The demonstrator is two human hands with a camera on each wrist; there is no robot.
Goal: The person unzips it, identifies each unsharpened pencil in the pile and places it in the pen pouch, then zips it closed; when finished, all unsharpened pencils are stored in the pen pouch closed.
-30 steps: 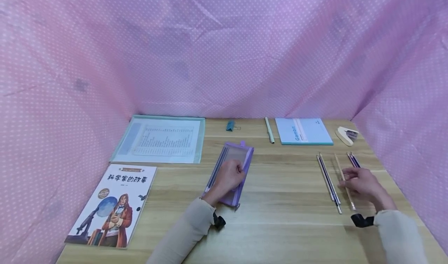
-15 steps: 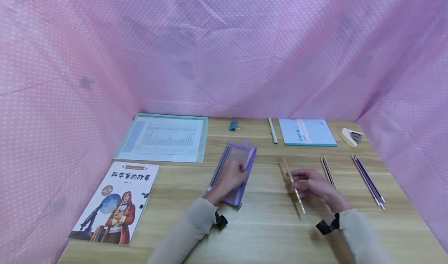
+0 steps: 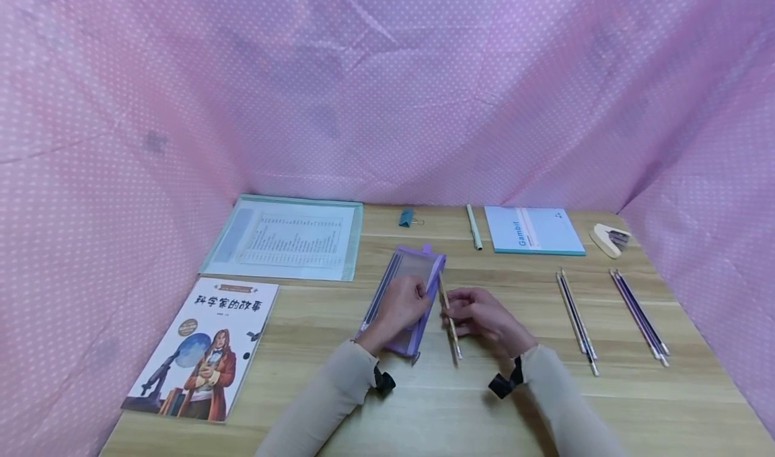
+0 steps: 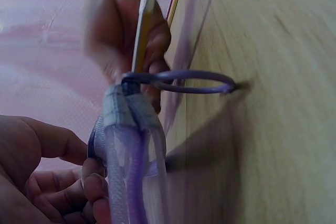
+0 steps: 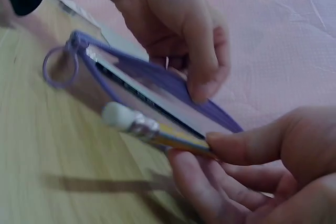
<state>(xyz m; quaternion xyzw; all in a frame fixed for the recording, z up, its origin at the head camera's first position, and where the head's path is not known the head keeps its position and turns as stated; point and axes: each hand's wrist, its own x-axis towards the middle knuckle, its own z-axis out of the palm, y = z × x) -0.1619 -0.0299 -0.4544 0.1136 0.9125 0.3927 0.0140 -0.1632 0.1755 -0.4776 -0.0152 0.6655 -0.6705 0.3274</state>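
My left hand [image 3: 399, 305] pinches the edge of a purple mesh zip pencil case [image 3: 416, 264], whose mouth stands open in the right wrist view. Inside the case lies a dark pencil [image 5: 152, 100]. Close to the right side of the case, my right hand [image 3: 487, 317] holds a yellow pencil [image 5: 178, 139] between thumb and fingers. Its white eraser end points toward me, beside the case's open mouth. A zip-pull ring [image 5: 61, 66] hangs at the near end of the case.
Pencils [image 3: 577, 326] and more pencils [image 3: 640, 317] lie at the right. Along the back are a document folder [image 3: 290, 238], a binder clip [image 3: 407, 217], a pale green pen [image 3: 474, 227], a blue notebook [image 3: 535, 231] and a white stapler-like item [image 3: 608, 239]. A book [image 3: 202, 349] lies left.
My right hand has brought the yellow pencil leftward from among the pencils at the right to the case's side. My left hand has stayed at the case.
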